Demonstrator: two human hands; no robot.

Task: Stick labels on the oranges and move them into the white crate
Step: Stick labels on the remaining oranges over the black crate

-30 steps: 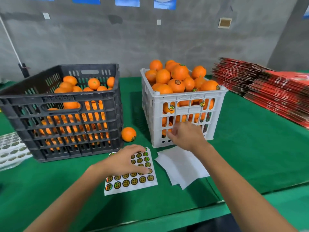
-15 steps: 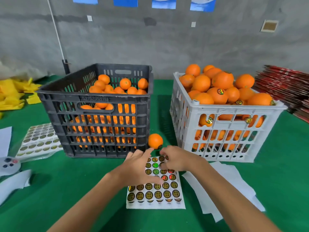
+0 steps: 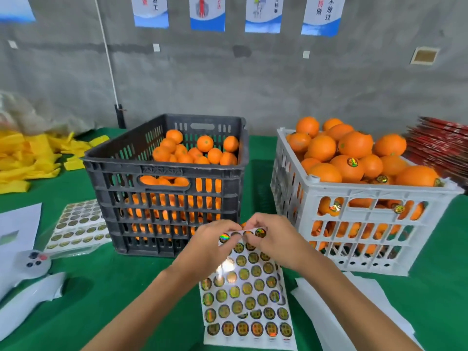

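Observation:
A sheet of round gold labels (image 3: pixel 247 300) lies on the green table in front of me, its far edge lifted. My left hand (image 3: pixel 205 247) pinches that edge on the left. My right hand (image 3: pixel 272 240) pinches it on the right, fingertips at a label. A black crate (image 3: pixel 164 173) of unlabelled oranges (image 3: pixel 200 150) stands behind, left of centre. The white crate (image 3: pixel 354 198) on the right is heaped with oranges, some bearing labels (image 3: pixel 352 162). A loose orange between the crates is almost hidden behind my hands.
More label sheets (image 3: pixel 76 226) lie left of the black crate, with white paper (image 3: pixel 19 224) and a small grey controller (image 3: pixel 34 262) beside them. Blank backing sheets (image 3: pixel 354 312) lie under my right forearm. Yellow wrappers (image 3: pixel 27 158) sit far left, red cartons (image 3: pixel 440 145) far right.
My right hand came back from the white crate to the label sheet. Both hands now lift the sheet's far edge, where the left hand earlier pressed it flat. The view shifted left.

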